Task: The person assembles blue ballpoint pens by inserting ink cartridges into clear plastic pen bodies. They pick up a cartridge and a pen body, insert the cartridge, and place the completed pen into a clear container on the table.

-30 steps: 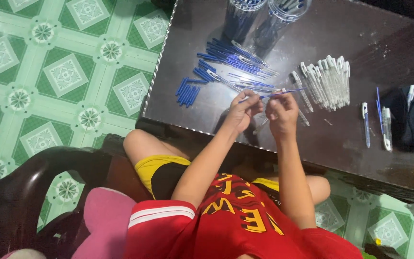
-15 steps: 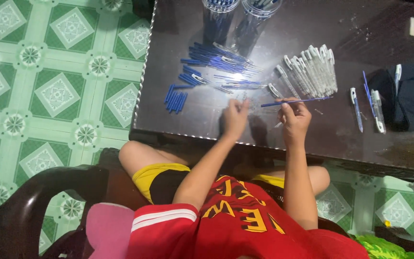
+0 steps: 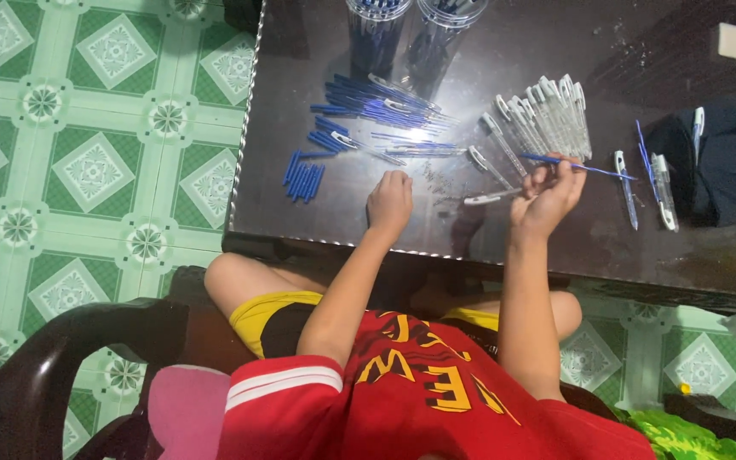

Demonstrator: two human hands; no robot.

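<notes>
Right hand (image 3: 547,192) pinching blue pen refill (image 3: 577,164) above dark desk (image 3: 555,247), beside clear pen barrels (image 3: 543,115). Left hand (image 3: 391,200) loosely curled, resting on desk, holding nothing.

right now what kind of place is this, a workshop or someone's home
Most likely a home room used for piecework. The floor has green patterned tiles, a dark wooden chair stands at a low glossy table, and pen parts cover it: blue refills and clear barrels. The right hand holds a refill.
</notes>
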